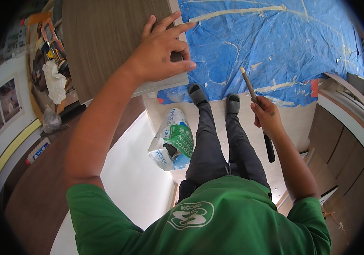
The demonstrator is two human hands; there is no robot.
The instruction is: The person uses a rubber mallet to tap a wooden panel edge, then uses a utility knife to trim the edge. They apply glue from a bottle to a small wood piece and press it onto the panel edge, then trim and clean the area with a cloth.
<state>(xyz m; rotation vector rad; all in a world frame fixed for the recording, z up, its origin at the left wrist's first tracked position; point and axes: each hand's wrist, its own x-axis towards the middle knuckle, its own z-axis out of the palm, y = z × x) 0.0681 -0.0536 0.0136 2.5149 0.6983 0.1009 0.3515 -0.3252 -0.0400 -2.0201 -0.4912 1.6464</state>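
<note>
My left hand (158, 57) is at the right edge of a brown wood-grain panel (99, 38). Its fingers are spread, and the thumb and forefinger curve toward each other by the pale edge. Whether the fingertips press on the panel is hard to tell. In my right hand (268, 115) is a long, slim tool that looks like a file (248, 85), gripped around its middle. A tan tip points away from me, while the black handle sticks out below my fist.
Blue sheeting (241, 46) with tape strips covers the far floor. A white-and-green plastic bag (171, 140) stands left of my legs. Tools and crumpled white paper (55, 80) lie left of the panel. Wooden cabinet fronts (339, 148) line the right side.
</note>
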